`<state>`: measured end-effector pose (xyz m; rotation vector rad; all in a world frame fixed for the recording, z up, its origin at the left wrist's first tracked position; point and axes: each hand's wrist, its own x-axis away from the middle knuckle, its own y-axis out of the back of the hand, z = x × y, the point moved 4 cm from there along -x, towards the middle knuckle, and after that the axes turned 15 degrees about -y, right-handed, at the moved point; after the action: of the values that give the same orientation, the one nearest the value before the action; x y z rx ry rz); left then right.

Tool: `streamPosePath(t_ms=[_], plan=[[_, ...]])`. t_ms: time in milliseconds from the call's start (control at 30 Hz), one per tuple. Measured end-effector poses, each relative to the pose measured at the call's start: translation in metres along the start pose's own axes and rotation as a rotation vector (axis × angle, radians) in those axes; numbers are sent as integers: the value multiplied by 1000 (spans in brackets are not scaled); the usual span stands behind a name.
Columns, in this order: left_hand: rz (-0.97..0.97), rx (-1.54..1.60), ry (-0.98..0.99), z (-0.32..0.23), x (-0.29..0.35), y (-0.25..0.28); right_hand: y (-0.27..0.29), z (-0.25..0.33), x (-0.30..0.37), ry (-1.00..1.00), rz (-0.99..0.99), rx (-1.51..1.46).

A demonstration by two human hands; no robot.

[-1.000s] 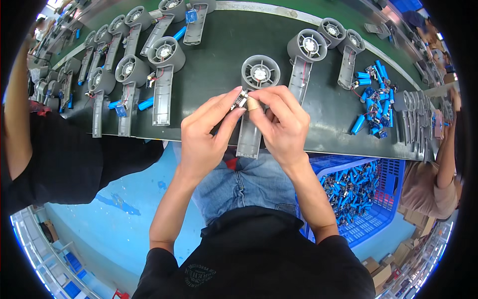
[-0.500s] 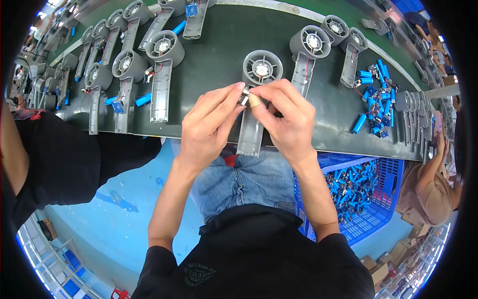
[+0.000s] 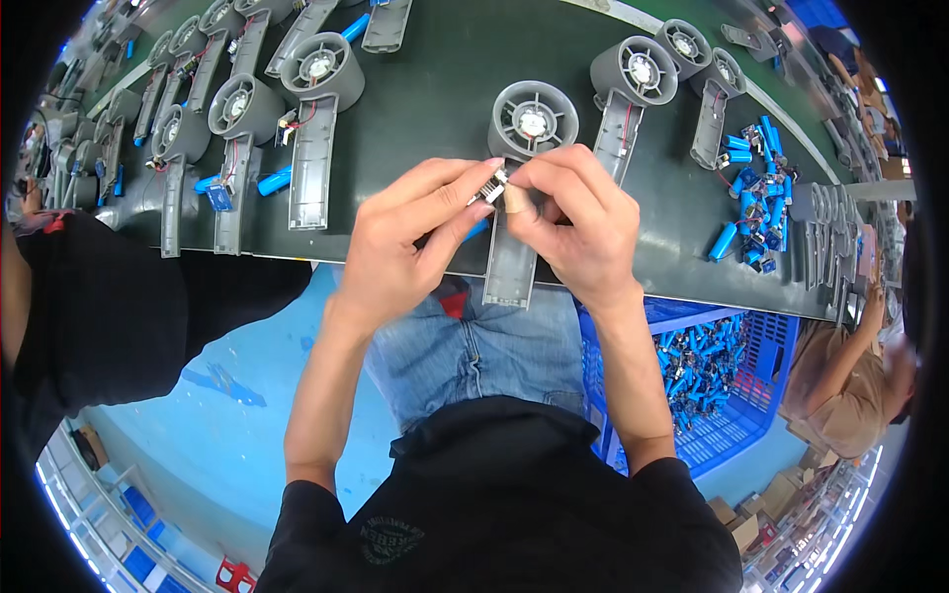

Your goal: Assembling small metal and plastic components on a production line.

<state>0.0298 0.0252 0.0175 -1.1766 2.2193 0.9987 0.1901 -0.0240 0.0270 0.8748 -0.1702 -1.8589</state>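
Observation:
My left hand (image 3: 395,237) is closed on a small circuit board (image 3: 488,191) with a pale, pin-like part along it. A blue cylindrical cell (image 3: 476,230) shows just below those fingers. At the board's upper end, my right hand (image 3: 585,222) pinches a tiny white plug (image 3: 501,176); a beige cover wraps one of its digits. Both hands meet above a grey fan housing (image 3: 497,124), whose open trough-like handle (image 3: 509,267) points toward me at the table edge. My fingers hide the upper handle and most of the plug.
More grey fan housings (image 3: 237,107) stand to the left, with others (image 3: 633,74) at the right. A pile of blue cells with boards (image 3: 751,198) lies on the dark table (image 3: 425,109). Below its edge, a blue crate (image 3: 736,420) holds many more. Co-workers sit on both sides.
The view has shifted slightly. My left hand has tilted a little, so the blue cell now shows under its fingers. Both hands still meet at the board and plug.

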Motion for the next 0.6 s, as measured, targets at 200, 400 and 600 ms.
streamPosePath(t_ms=[200,400,600], plan=[[67,35,-8,1,-6,4,-1,-1,-1,38,-33,32],[108,9,-30,4,-7,8,-2,-1,-2,95,-30,56],[75,-1,-21,-1,-3,5,-3,-2,1,81,-37,38]])
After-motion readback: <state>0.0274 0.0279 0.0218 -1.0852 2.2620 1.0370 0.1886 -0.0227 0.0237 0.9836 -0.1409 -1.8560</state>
